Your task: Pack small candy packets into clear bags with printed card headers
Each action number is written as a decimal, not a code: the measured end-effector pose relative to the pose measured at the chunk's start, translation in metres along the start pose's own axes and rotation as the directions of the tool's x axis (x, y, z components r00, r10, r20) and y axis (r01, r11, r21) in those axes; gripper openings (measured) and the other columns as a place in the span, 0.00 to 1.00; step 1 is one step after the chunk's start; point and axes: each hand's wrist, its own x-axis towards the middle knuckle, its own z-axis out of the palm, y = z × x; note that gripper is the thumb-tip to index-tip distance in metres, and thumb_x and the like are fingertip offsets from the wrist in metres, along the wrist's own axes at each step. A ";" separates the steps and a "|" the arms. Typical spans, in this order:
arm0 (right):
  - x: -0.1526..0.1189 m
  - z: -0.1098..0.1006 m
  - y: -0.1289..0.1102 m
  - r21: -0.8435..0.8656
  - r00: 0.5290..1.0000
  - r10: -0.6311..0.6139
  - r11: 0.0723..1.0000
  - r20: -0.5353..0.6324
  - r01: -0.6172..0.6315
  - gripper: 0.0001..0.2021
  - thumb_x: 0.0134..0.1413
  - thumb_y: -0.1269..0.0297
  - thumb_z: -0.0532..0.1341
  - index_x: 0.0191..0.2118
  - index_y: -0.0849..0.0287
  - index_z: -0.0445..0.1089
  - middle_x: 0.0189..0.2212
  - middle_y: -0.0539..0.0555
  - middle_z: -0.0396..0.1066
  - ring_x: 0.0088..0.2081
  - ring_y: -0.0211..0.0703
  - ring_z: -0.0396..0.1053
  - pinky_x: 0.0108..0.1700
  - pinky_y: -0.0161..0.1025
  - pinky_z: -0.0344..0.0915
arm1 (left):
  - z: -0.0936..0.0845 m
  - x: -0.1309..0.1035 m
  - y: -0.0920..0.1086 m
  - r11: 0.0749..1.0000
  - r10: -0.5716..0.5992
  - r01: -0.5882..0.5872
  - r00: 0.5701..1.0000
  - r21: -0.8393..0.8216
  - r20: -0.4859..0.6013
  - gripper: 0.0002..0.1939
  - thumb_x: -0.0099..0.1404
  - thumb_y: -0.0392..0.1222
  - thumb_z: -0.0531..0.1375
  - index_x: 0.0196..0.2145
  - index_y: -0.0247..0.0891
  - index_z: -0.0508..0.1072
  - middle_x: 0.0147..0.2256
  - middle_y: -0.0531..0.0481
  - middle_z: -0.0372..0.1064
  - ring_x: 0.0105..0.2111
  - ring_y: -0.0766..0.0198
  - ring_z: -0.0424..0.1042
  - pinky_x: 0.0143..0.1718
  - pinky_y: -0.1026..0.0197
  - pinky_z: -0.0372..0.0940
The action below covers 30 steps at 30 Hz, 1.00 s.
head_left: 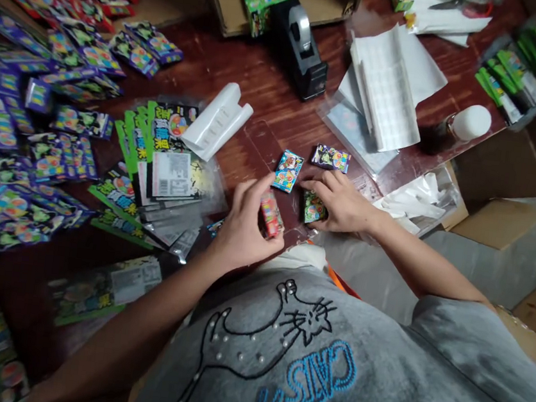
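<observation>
**Two boxes held, two lying loose**

A red box (pixel 271 214) is pinched between thumb and fingers of the left hand (pixel 245 227); a green box (pixel 314 207) is gripped by the right hand (pixel 342 203). Just beyond, a blue box (pixel 287 171) and a purple box (pixel 331 158) lie unheld on the counter (pixel 257 125). The four are unjoined. Farther off, a tape dispenser (pixel 299 50) is untouched.
</observation>
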 end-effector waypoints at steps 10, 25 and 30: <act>-0.019 -0.002 0.003 -0.010 0.992 0.129 0.992 0.003 -0.129 0.48 0.56 0.37 0.72 0.73 0.61 0.62 0.63 0.70 0.66 0.60 0.72 0.64 0.63 0.66 0.66 | 0.011 0.002 0.000 0.950 -0.005 0.009 1.000 0.314 -0.012 0.23 0.68 0.66 0.67 0.48 0.46 0.79 0.61 0.37 0.71 0.54 0.38 0.69 0.53 0.35 0.67; -0.044 0.009 -0.025 -0.036 0.927 0.354 0.932 -0.122 -0.360 0.46 0.59 0.38 0.70 0.72 0.65 0.62 0.57 0.73 0.68 0.55 0.72 0.67 0.58 0.68 0.71 | 0.019 -0.006 0.037 0.888 -0.039 -0.106 0.952 0.447 0.302 0.34 0.76 0.58 0.59 0.71 0.34 0.69 0.47 0.32 0.76 0.46 0.40 0.74 0.42 0.43 0.67; -0.050 0.007 -0.017 -0.056 0.982 0.190 0.980 -0.006 -0.190 0.51 0.55 0.39 0.74 0.75 0.65 0.60 0.61 0.71 0.68 0.57 0.70 0.67 0.61 0.65 0.70 | 0.015 0.023 0.034 0.910 -0.115 -0.042 0.931 0.413 0.347 0.35 0.74 0.52 0.65 0.73 0.38 0.64 0.59 0.34 0.71 0.53 0.43 0.76 0.49 0.49 0.69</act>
